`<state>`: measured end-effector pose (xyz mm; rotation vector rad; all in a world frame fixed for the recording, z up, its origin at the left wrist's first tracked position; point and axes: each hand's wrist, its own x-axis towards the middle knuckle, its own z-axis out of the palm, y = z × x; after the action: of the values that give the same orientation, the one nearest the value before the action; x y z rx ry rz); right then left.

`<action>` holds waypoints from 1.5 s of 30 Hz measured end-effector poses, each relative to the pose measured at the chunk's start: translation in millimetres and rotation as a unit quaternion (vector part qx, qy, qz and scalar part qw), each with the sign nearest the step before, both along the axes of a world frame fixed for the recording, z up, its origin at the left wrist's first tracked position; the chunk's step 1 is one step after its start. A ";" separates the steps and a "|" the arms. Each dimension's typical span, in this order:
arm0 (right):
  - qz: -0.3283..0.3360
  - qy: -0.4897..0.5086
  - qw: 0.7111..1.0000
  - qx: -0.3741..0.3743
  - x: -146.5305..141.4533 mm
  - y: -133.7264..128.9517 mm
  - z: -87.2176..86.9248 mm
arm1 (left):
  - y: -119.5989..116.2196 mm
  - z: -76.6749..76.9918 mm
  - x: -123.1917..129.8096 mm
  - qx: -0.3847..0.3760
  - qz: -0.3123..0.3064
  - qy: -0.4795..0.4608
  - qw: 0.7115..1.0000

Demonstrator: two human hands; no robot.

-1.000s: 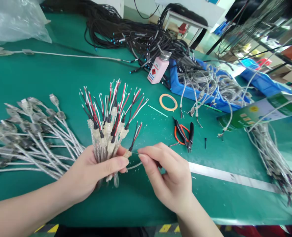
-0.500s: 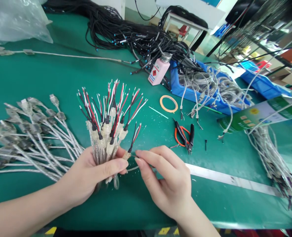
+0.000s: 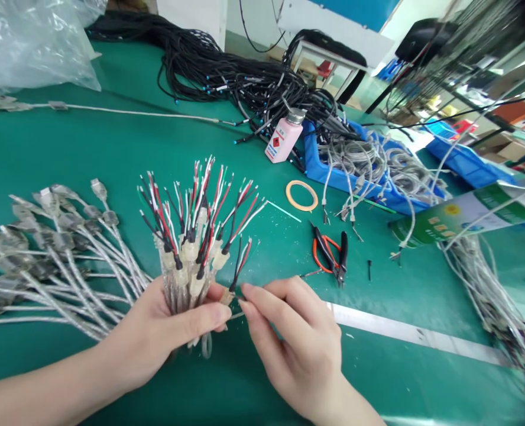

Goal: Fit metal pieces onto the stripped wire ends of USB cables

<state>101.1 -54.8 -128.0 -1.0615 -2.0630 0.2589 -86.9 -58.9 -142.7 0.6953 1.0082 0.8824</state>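
My left hand [image 3: 169, 334] is wrapped round an upright bundle of clear cables [image 3: 187, 272], whose stripped red, white, black and green wire ends fan out above it. One cable end [image 3: 229, 296] leans to the right, apart from the rest, beside my left fingertips. At its right, my right hand [image 3: 291, 337] has thumb and index finger pinched on something thin and dark, too small to make out. The cables' plug ends [image 3: 62, 219] spread over the green table to the left.
Pliers [image 3: 331, 254], a tape roll [image 3: 301, 196] and a pink bottle [image 3: 284, 139] stand or lie right of centre. Behind are black cables [image 3: 227, 65] and a blue bin [image 3: 329, 173]. A metal strip [image 3: 399, 330], a green-white can [image 3: 462, 216] and more cables [image 3: 484, 290] lie right.
The view has tilted slightly, so the scene sits a little lower. Both hands keep nearly the same pose and hold, with the right fingertips still beside the separate cable end.
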 end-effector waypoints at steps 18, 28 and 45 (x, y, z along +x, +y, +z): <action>-0.013 -0.015 0.998 0.051 -2.6 -3.4 -0.6 | -5.5 3.0 7.2 -0.046 0.033 0.050 0.997; -0.017 -0.001 0.998 0.065 -3.7 -3.1 -1.0 | -7.1 6.3 10.1 -0.072 0.066 0.048 0.994; -0.016 0.013 0.999 0.050 -0.5 -4.5 -1.0 | -5.1 8.0 9.8 -0.076 0.092 0.042 0.992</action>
<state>100.5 -59.3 -128.9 -1.0244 -2.0117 0.1513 -77.1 -64.0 -134.6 0.5204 1.2168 0.9315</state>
